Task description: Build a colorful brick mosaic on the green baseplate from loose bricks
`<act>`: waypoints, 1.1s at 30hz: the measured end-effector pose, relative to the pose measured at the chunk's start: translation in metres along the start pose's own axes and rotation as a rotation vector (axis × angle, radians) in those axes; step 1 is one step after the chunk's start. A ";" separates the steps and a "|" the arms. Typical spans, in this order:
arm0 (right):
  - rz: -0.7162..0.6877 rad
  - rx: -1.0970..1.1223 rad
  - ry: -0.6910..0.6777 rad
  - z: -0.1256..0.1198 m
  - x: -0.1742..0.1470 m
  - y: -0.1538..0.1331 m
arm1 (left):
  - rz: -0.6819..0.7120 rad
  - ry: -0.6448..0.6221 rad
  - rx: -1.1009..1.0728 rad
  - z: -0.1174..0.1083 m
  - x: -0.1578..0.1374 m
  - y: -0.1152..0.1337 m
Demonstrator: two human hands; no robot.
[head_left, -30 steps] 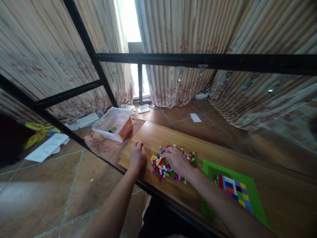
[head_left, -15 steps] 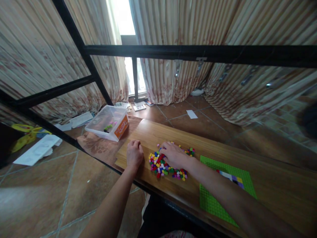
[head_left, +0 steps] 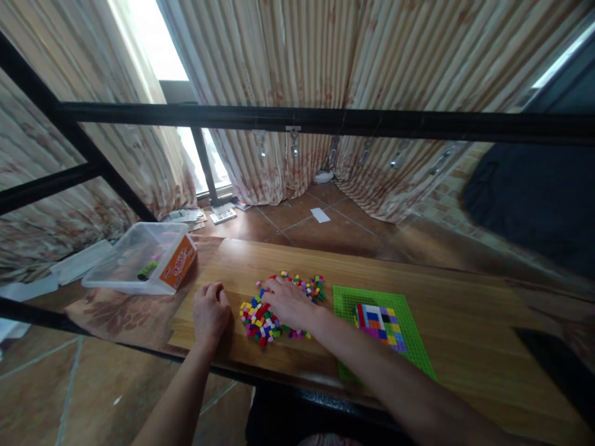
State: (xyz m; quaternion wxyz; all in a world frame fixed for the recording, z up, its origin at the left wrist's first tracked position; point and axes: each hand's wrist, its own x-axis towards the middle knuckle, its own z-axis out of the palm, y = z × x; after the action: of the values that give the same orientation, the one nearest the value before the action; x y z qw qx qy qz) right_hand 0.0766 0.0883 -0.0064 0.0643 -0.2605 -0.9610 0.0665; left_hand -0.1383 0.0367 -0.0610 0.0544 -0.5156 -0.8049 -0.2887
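Observation:
A heap of small, many-coloured toy bricks [head_left: 261,322] lies loose on the wooden board. Over its upper part reaches my right hand [head_left: 289,302], back upward, its fingers stretched out among the bricks; the fingertips are partly hidden. My left hand [head_left: 211,314] rests on the board just left of the heap, fingers curled in. Whatever it may hold is out of sight. Right of the heap lies a green baseplate [head_left: 413,328], partly covered by my right forearm. On it sits a flat patch of coloured bricks [head_left: 381,325], with red, white, blue, orange, yellow and purple showing.
A clear plastic box [head_left: 134,254] with an orange label and a few pieces inside stands left of the wooden board [head_left: 469,322]. Black metal bars [head_left: 325,118] cross behind the board. Papers [head_left: 223,214] lie on the tiled floor near the curtains.
The view has swung to the right, bringing more of the baseplate and its brick patch into sight. Both hands keep about the same places at the heap.

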 end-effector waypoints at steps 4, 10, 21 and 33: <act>0.030 0.070 -0.031 0.005 0.002 0.001 | -0.004 -0.005 -0.015 -0.001 -0.001 0.001; 0.003 0.134 -0.031 0.007 0.008 0.006 | 0.013 0.002 -0.015 0.001 -0.002 0.000; -0.046 0.097 -0.032 0.006 0.010 0.003 | -0.013 -0.004 -0.037 0.002 -0.004 0.001; 0.072 0.261 0.089 -0.021 -0.007 -0.002 | -0.020 -0.008 -0.074 0.001 -0.005 0.001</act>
State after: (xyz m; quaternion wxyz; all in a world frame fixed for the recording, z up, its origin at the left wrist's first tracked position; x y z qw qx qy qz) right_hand 0.0853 0.0848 0.0143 0.1379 -0.2869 -0.9304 0.1816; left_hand -0.1351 0.0338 -0.0629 0.0291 -0.5104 -0.7989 -0.3169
